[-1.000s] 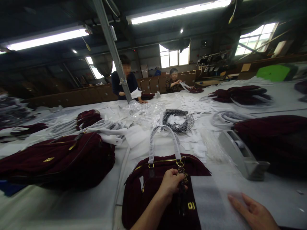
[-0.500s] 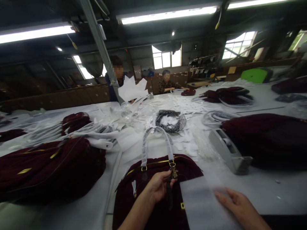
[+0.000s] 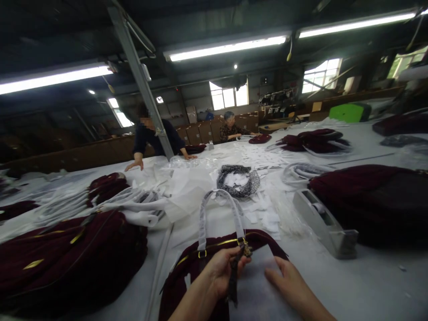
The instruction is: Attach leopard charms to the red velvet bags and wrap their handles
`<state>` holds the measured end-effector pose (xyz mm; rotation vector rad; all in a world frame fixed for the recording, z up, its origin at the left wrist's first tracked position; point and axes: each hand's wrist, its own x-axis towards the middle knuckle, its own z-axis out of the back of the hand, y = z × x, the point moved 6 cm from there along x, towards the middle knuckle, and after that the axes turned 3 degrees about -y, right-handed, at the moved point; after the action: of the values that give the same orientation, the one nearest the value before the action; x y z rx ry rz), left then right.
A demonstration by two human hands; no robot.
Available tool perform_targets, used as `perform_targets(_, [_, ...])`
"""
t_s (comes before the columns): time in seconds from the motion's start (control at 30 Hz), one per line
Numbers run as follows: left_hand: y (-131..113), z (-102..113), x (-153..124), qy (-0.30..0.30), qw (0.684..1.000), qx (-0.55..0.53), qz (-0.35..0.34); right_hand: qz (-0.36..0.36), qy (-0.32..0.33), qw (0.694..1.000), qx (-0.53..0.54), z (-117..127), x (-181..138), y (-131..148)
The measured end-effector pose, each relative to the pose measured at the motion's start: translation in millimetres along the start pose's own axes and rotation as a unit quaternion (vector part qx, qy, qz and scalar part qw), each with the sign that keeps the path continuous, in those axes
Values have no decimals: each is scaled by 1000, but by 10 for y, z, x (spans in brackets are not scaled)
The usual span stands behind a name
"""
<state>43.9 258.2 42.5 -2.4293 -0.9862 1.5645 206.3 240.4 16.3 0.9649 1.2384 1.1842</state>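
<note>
In front of me a dark red handbag [image 3: 187, 267] lies on the table, its handle [image 3: 202, 223] wrapped in white material. My left hand [image 3: 222, 272] is closed on a dark hanging charm [image 3: 233, 278] with metal pieces, attached near the handle's right gold ring. A white sheet [image 3: 259, 285] lies over the right part of the bag, beneath the charm. My right hand [image 3: 287, 278] holds the sheet's right edge between thumb and fingers; the fingers behind it are partly hidden.
A grey tape dispenser [image 3: 326, 225] stands to the right, beside another dark red bag [image 3: 368, 200]. More bags [image 3: 83, 254] lie left. A black-and-white ring-shaped roll [image 3: 249, 187] holds white scraps. Two people [image 3: 157, 138] work across the table near a slanted post [image 3: 140, 80].
My right hand has moved left with the white sheet, which now lies behind the charm. Across the table, a person has set down white sheets and leans with hands on the table.
</note>
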Motion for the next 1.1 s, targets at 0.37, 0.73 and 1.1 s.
perform_targets(0.37, [92,250,162,-47,996,68,-27,-23,66,989,130,-179,218,-45])
perform_targets(0.73, [-161,226,169,-31,995,99,-5,-118,-84,969,200,315,-244,-143])
perform_targets(1.1, [-176,11,89,-75,987,129,-56,-103,-226,903,349,-211,-496,-260])
